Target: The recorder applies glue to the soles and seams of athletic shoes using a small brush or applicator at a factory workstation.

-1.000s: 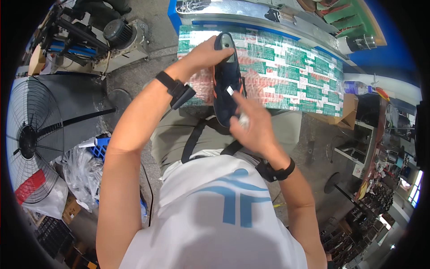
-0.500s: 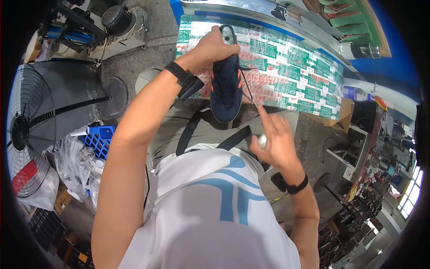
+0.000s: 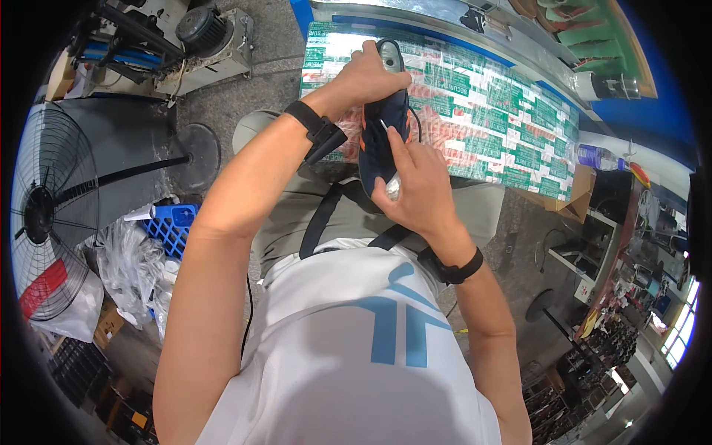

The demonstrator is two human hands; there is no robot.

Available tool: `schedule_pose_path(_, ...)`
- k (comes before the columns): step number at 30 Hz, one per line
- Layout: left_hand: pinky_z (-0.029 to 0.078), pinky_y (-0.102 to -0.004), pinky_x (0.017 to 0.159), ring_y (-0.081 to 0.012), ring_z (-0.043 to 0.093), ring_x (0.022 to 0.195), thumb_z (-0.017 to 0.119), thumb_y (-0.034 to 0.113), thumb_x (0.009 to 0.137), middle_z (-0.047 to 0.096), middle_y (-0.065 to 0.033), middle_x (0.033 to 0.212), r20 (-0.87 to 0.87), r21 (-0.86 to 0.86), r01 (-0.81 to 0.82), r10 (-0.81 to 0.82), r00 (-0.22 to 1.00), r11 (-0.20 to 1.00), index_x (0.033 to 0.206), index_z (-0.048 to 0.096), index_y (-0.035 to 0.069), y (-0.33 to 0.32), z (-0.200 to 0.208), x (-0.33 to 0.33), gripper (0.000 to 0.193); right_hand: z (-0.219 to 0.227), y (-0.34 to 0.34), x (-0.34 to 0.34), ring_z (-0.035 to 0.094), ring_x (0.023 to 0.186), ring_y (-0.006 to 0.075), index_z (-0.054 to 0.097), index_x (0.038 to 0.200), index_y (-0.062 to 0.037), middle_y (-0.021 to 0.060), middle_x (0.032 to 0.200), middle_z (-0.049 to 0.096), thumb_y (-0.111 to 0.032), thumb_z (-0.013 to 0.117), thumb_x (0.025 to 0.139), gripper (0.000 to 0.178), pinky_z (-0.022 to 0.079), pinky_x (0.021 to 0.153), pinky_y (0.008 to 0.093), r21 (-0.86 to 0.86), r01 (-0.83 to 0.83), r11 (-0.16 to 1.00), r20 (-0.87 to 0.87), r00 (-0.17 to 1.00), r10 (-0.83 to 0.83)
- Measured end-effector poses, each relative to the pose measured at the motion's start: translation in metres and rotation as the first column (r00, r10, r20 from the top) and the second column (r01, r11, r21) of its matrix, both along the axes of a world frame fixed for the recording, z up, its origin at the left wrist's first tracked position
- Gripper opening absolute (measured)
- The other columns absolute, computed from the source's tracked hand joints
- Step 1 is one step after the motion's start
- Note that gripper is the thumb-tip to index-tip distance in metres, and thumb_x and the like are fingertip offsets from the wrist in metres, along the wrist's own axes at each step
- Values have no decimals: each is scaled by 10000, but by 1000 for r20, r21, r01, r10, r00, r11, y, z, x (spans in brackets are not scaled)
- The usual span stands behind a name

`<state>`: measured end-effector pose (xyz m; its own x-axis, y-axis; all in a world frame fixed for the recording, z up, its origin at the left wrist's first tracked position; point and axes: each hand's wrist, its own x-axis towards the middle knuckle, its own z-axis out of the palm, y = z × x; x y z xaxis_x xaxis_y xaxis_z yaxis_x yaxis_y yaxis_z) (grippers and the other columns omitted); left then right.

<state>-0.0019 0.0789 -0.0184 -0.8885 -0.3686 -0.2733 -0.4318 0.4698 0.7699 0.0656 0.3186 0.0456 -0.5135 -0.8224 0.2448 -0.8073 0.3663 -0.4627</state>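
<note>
A navy sneaker (image 3: 373,152) with orange side stripes and dark laces lies toe toward me, its heel end over a taped surface. My left hand (image 3: 368,78) is closed around its collar, thumb across the opening. Over the shoe's front half, my right hand (image 3: 424,185) grips a slim tool (image 3: 384,126) with a pale rounded handle, index finger stretched along it. The thin tip reaches the lacing; whether it has caught a lace I cannot tell. A dark lace (image 3: 417,122) loops out on the shoe's right side. My right hand hides part of the toe.
Green, white and red tape covers the work surface (image 3: 475,104) ahead. Behind it runs a metal-edged machine bench with shoe parts (image 3: 575,33) at far right. A purple-labelled bottle (image 3: 599,157) is on the right. At left are a floor fan (image 3: 44,215) and a blue crate (image 3: 165,231).
My right hand has moved left and slightly up, from beside the shoe to over it. The lace that stretched out toward the tool now hangs slack close to the shoe. My left hand keeps its hold.
</note>
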Motion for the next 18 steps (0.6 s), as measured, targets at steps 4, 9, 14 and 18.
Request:
schedule_pose_path(4, 625, -450, 946, -426, 748, 1173, 850, 500, 812, 688, -376, 1312, 19, -6, -6, 6, 1000, 1000, 1486, 420, -220, 5, 6, 3, 1076, -4, -4, 8, 614, 892, 342, 615, 1504, 81, 145, 973, 599, -247, 826, 813, 793, 504, 874, 499, 12, 14, 1000, 29, 999, -15)
schedule_pose_path(9, 613, -460, 982, -452, 730, 1206, 843, 517, 817, 660, -386, 1351, 40, -8, 6, -6, 999, 1000, 1502, 411, -214, 4, 9, 4, 1091, 15, 3, 5, 663, 921, 366, 641, 1442, 132, 162, 950, 647, -247, 822, 831, 741, 541, 845, 480, 25, 86, 996, 384, 919, -89)
schedule_pose_path(14, 582, -476, 1050, -470, 690, 1280, 839, 534, 818, 618, -395, 1417, 48, -13, -14, 14, 999, 1000, 1517, 415, -201, 6, 14, 4, 1100, 16, -17, 9, 669, 922, 376, 640, 1452, 133, 178, 952, 655, -234, 816, 828, 745, 542, 830, 465, 36, 77, 996, 308, 948, -84)
schedule_pose_path(18, 593, -477, 1028, -469, 691, 1267, 840, 522, 820, 603, -396, 1424, 31, 50, 3, -4, 1000, 999, 1503, 430, -193, 1, 14, 5, 1070, 20, 15, 17, 645, 893, 383, 618, 1494, 116, 188, 952, 641, -184, 809, 812, 770, 534, 835, 475, 24, -22, 999, 323, 946, 13)
